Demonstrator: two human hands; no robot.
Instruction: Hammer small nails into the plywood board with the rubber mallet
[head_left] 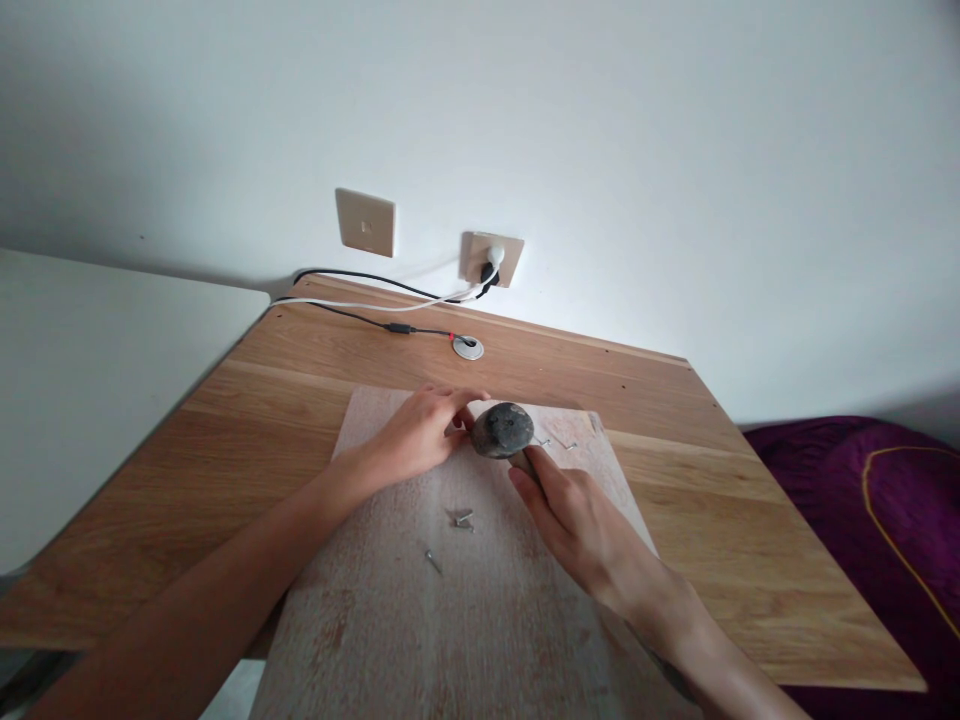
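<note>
My right hand (581,515) grips the handle of a hammer with a dark, scuffed, mallet-like round head (504,430). Beside that head, my left hand (427,430) has its fingers bent together near the board's far end; whatever sits between the fingertips is hidden by the hammer. Both hands are above a whitish, worn wooden board (420,640). Small metal nails or screws lie on it: a little cluster (463,519) and a single one (433,561) in the middle. Two more, a left one (544,442) and a right one (571,445), show right of the hammer head.
The board rests on a wooden table (712,540) against a white wall. Black and white cables (360,304) run from a wall socket (510,255) across the table's back, near a round cable grommet (468,348). A white surface (112,390) adjoins at left; purple fabric (847,490) lies right.
</note>
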